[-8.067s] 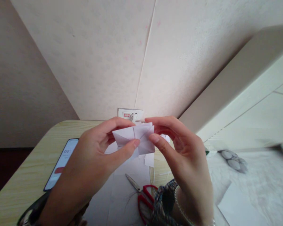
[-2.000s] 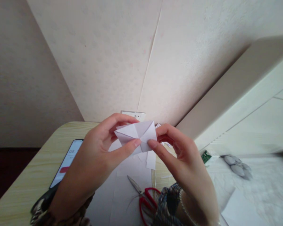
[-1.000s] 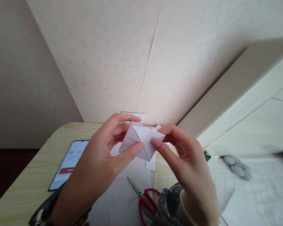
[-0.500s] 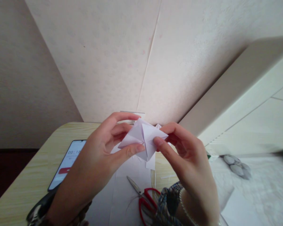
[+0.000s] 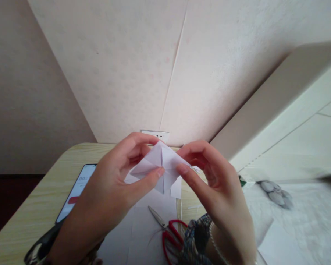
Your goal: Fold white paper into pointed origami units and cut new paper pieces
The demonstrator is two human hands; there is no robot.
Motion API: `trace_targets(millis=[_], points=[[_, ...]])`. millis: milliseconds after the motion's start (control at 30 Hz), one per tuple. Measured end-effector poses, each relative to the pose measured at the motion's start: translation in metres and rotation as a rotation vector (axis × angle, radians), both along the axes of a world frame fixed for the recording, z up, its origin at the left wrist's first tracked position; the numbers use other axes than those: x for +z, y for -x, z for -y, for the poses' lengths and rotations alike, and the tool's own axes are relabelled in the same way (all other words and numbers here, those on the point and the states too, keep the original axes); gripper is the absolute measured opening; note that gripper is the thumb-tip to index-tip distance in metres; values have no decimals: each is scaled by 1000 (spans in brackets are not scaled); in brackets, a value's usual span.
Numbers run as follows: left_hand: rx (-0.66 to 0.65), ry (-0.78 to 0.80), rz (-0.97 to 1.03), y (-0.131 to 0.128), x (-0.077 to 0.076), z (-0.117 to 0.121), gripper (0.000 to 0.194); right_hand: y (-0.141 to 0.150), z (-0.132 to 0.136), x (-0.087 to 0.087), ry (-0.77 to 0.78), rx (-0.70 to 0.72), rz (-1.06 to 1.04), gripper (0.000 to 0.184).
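Note:
A folded piece of white paper (image 5: 169, 158), creased into pointed flaps that meet at its middle, is held up above the table between both hands. My left hand (image 5: 127, 173) grips its left side, thumb on the near face and fingers behind the top point. At the right corner, my right hand (image 5: 209, 169) pinches the paper between thumb and index finger. Both hands are closed on it. Below lie white paper sheets (image 5: 143, 217) and scissors with red handles (image 5: 172, 235), whose blades point up and to the left.
A phone (image 5: 77, 191) with a timer on its screen lies on the wooden table (image 5: 30, 198), partly behind my left arm. A wall socket (image 5: 160, 136) is just beyond the hands. White furniture (image 5: 287, 106) stands at right, above a pale patterned surface (image 5: 314, 217).
The folded paper has shifted slightly left and tilted, with its lower point swinging left. Both hands moved left a little with it, and the wall socket shows more.

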State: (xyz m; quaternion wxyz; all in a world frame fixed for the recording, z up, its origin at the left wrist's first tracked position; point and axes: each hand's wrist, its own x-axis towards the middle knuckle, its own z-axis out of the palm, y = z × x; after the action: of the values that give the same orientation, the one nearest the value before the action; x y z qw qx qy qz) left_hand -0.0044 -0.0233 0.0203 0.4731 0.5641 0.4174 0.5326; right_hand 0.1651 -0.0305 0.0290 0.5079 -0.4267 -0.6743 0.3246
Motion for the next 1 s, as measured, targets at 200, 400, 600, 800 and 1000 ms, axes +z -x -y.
trace_targets(millis=[200,400,600,800,1000], points=[[-15,-58,-138,0,-5,-2,28,-2,3,1,-143,28,37,28],[-23,-106,-128,0,-6,-1,24,-1,3,2,-164,66,52,16],[26,-92,-130,2,-1,1,25,-3,1,3,-140,49,54,19],[83,-125,-162,1,4,1,24,-4,2,2,-122,37,49,16],[102,-83,-205,-2,3,1,23,-1,-2,-2,-60,-1,-23,8]])
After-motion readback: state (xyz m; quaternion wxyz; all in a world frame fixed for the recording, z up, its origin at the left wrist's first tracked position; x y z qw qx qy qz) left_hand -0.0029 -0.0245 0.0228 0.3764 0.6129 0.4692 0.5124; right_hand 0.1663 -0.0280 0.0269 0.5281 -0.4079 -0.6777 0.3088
